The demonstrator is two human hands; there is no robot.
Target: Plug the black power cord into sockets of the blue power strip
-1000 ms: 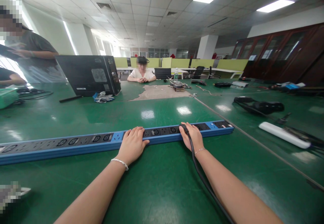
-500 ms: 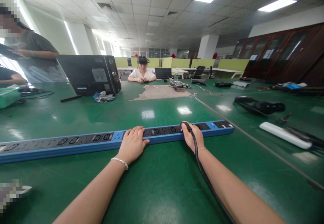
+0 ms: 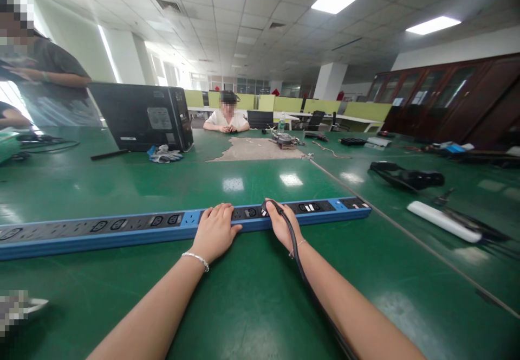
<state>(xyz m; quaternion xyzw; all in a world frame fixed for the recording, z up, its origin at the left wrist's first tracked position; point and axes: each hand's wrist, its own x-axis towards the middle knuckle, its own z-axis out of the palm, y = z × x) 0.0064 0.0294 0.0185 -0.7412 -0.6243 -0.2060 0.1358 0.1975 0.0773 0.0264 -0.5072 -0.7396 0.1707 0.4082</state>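
Green bench (image 3: pixel 235 308): power strip (image 3: pixel 174 235) lies across it.
Left hand (image 3: pixel 215 232): laid over strip; can't tell if clamped.
Right hand (image 3: pixel 284 225): clamped on black plug (image 3: pixel 266 207), at strip's sockets; seating unclear.
Cable (image 3: pixel 299 262): runs from plug toward wearer.

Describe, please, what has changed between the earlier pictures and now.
The right hand, gripping the black power plug with its cable, has moved left along the long blue-and-black power strip, closer to the left hand. This uncovers black sockets with white marks on its right. Nothing was let go. The left hand stays resting on the strip.
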